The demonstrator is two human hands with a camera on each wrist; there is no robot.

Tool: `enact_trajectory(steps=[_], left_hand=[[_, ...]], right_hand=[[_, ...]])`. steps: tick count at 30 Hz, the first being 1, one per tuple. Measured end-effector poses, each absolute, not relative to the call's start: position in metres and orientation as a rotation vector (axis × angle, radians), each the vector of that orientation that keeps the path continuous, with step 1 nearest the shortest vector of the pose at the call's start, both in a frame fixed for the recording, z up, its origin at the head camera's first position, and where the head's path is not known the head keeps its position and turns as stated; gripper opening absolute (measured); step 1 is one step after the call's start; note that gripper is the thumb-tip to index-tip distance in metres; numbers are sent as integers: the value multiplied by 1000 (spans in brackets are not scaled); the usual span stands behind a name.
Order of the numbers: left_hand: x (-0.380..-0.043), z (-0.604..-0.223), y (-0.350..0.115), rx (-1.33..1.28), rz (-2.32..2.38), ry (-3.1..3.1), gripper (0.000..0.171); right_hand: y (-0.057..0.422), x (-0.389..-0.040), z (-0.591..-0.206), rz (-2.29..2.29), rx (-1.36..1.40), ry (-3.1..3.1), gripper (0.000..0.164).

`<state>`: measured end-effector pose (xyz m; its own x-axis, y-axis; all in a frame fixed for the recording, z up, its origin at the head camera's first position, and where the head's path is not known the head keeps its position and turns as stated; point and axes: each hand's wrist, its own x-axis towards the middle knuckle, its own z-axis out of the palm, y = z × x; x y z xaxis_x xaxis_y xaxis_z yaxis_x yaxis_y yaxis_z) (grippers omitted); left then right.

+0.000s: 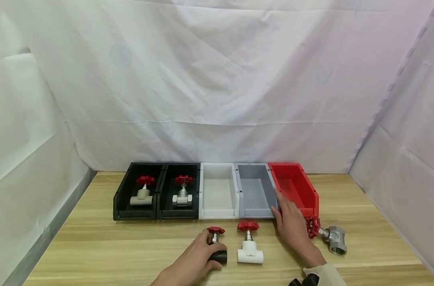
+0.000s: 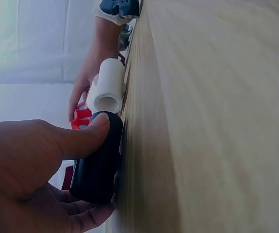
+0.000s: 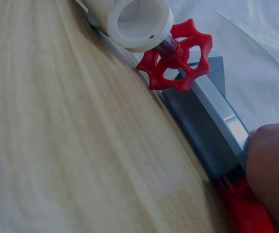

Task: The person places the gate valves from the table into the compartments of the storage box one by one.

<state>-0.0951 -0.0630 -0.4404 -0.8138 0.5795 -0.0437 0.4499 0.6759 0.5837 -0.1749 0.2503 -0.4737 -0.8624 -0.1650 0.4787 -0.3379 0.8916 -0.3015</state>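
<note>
My left hand [image 1: 193, 258] holds a black tee-shaped pipe valve [image 1: 219, 257] with a red handwheel, low at the table. In the left wrist view the thumb lies on one side of the black valve [image 2: 98, 170] and fingers curl on the other. A white valve [image 1: 250, 256] with a red handwheel stands just right of it. My right hand [image 1: 292, 224] rests with extended fingers at the front right edge of the grey bin [image 1: 257, 213], beside the red bin [image 1: 313, 206]. A metal valve [image 1: 336, 239] with a red handwheel lies right of that hand, its wheel partly hidden.
Along the back of the wooden table [image 1: 95, 242] stands a row of bins. The left black bin [image 1: 134, 215] holds a beige valve [image 1: 142, 198], and the second black bin [image 1: 177, 214] a metal valve [image 1: 182, 198]. A white bin [image 1: 218, 214] stands mid-row. White sheeting [image 1: 217, 79] hangs behind.
</note>
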Motion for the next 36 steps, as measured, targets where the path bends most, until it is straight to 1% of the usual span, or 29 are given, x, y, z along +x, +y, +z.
enact_trajectory(steps=[8,18,25,36], left_hand=[[-96,-441,-63,859,856,2670,31],[-96,-443,-65,833,1007,2617,29],[-95,-443,-65,786,1002,2598,31],[-95,-445,-63,804,1014,2623,31]], right_hand=[[250,-176,-474,521,369,-2601,80],[251,-177,-476,522,370,-2589,79],[250,-176,-476,525,380,-2590,80],[250,-176,-475,522,374,-2597,79]])
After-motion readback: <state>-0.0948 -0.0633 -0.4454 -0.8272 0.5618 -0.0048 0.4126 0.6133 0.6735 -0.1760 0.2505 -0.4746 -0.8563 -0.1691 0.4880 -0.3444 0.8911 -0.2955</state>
